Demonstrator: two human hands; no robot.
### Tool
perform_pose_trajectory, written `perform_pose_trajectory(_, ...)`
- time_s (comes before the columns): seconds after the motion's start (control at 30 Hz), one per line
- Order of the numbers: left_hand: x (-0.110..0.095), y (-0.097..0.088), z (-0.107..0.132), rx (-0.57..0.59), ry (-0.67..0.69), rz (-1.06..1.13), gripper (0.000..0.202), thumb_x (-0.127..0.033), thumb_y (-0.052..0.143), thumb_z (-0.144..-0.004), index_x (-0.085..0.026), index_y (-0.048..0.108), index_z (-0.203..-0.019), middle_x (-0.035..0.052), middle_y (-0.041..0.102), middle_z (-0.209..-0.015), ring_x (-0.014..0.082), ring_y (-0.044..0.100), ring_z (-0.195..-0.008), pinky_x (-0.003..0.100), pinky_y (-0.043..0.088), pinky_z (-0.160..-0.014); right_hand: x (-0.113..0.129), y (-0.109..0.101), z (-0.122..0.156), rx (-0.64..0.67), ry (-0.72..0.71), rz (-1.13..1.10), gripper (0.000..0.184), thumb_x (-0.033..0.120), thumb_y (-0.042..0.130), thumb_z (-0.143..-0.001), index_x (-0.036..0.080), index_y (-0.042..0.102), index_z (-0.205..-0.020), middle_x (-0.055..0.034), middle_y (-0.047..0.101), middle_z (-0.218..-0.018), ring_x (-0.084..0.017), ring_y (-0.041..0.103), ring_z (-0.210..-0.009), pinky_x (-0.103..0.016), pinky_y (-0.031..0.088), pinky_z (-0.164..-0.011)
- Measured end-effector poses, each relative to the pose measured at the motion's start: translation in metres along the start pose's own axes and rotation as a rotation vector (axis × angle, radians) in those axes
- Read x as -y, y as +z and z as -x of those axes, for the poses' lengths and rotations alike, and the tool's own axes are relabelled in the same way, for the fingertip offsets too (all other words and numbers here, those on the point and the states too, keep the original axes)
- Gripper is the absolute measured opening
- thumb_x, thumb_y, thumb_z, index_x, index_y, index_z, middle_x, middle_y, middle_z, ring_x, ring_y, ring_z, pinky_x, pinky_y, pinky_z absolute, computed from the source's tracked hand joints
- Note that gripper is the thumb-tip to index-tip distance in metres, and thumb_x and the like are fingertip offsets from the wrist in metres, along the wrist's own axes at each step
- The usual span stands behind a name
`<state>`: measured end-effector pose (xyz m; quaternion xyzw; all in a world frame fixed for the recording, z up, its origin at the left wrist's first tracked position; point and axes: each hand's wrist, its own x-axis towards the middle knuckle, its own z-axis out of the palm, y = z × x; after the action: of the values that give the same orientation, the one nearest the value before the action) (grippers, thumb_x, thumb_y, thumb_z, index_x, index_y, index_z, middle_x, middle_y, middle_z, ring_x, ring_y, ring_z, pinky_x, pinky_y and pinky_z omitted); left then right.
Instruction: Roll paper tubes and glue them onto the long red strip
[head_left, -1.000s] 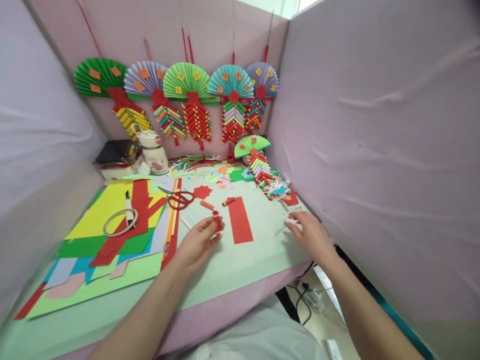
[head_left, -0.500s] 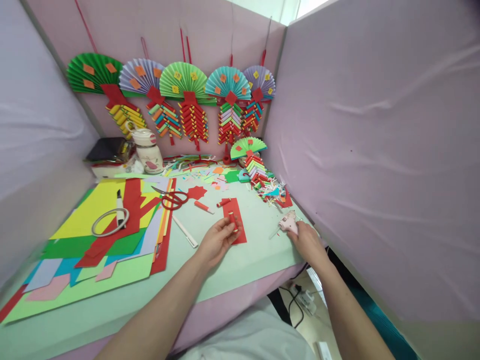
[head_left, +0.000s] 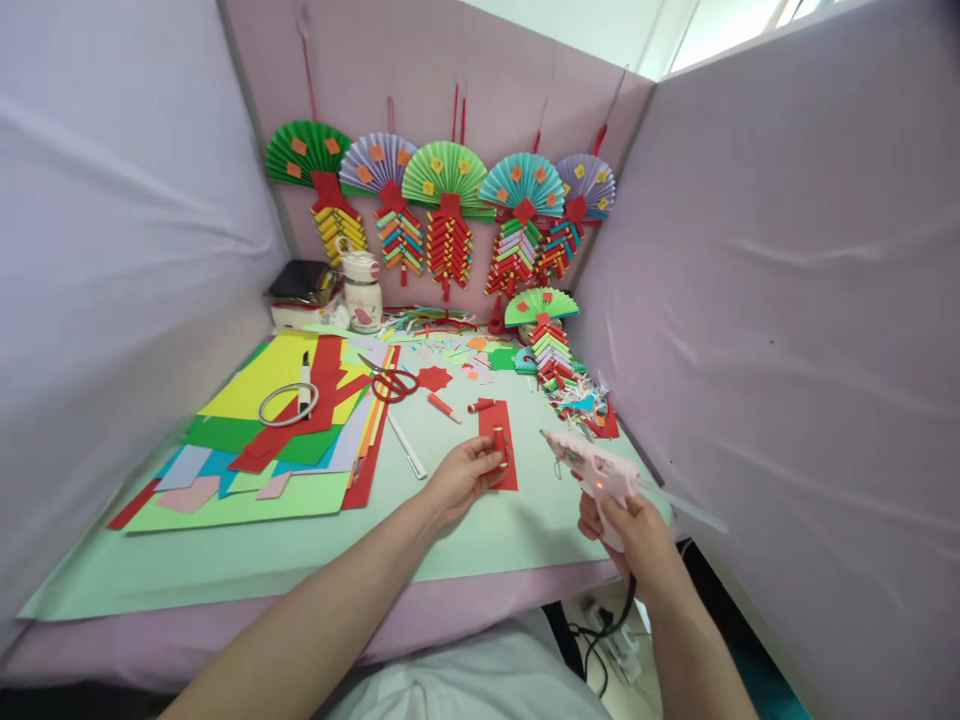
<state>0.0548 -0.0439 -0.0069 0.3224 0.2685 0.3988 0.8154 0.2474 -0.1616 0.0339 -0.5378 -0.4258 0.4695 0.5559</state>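
Between the thumb and fingers of my left hand (head_left: 466, 478) is a small red paper roll (head_left: 500, 447) with yellowish ends, held upright over a red paper strip (head_left: 510, 478). A second red paper roll (head_left: 481, 406) lies across the top of that strip. My right hand (head_left: 626, 525) is closed round the handle of a pale pink hot glue gun (head_left: 592, 462). Its nozzle points left toward the strip, an orange light glows on its side, and a clear glue stick (head_left: 694, 508) sticks out behind. The gun is raised above the table.
Red-handled scissors (head_left: 394, 384), a white pen-like stick (head_left: 407, 446) and an orange-red glue tube (head_left: 444, 407) lie left of the strip. Stacked coloured paper (head_left: 262, 500) covers the left side. Paper scraps (head_left: 581, 400) pile at right. Fan ornaments (head_left: 445, 180) hang behind; a power cord (head_left: 628, 600) runs below.
My right hand has lifted the glue gun off the table and turned its nozzle leftward. My left hand still holds the roll over the strip. The camera view has swung left.
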Motion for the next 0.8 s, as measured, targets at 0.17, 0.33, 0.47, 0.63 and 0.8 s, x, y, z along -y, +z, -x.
perform_pose_trajectory(0.17,0.004,-0.001,-0.001,-0.060,0.034,-0.002,0.037,-0.017,0.080,-0.062,-0.017,0.063,-0.096,0.0032,0.066,-0.086,0.0114,0.063,-0.072,0.023,0.050,-0.065,-0.007,0.020,-0.005,0.013,-0.019,0.285,0.042,0.058,0.052,-0.079,0.017,0.056,-0.069,-0.0014,0.050,-0.061,-0.014,0.043,-0.058,-0.027,0.036,-0.057)
perform_pose_trajectory(0.33,0.005,-0.002,-0.001,-0.033,0.048,-0.063,0.036,-0.022,0.081,-0.063,-0.015,0.064,-0.093,0.0044,0.067,-0.087,0.0118,0.063,-0.075,0.022,0.048,-0.067,-0.012,0.026,-0.001,-0.107,-0.069,0.405,0.049,0.063,0.046,-0.080,0.018,0.053,-0.064,-0.0049,0.060,-0.068,-0.015,0.048,-0.059,-0.025,0.037,-0.053)
perform_pose_trajectory(0.47,0.005,-0.001,0.000,-0.045,0.042,-0.063,0.037,-0.023,0.083,-0.059,-0.015,0.064,-0.091,0.0044,0.067,-0.086,0.0129,0.063,-0.077,0.024,0.048,-0.069,-0.016,0.028,0.002,-0.164,-0.140,0.473,0.051,0.063,0.042,-0.083,0.017,0.061,-0.075,-0.0102,0.066,-0.088,-0.020,0.056,-0.075,-0.027,0.044,-0.063)
perform_pose_trajectory(0.63,0.006,-0.002,0.000,-0.044,0.045,-0.082,0.037,-0.023,0.082,-0.059,-0.015,0.065,-0.091,0.0049,0.066,-0.089,0.0134,0.063,-0.078,0.026,0.047,-0.071,-0.023,0.026,-0.001,-0.179,-0.202,0.562,0.054,0.062,0.039,-0.085,0.015,0.066,-0.087,-0.0079,0.065,-0.078,-0.020,0.057,-0.071,-0.030,0.045,-0.067)
perform_pose_trajectory(0.8,0.007,-0.003,0.000,-0.041,0.042,-0.085,0.039,-0.023,0.083,-0.059,-0.015,0.065,-0.092,0.0055,0.066,-0.091,0.0141,0.063,-0.079,0.026,0.047,-0.072,-0.028,0.024,-0.004,-0.185,-0.243,0.590,0.053,0.061,0.038,-0.087,0.016,0.066,-0.088,-0.0064,0.064,-0.074,-0.020,0.057,-0.069,-0.029,0.044,-0.062)
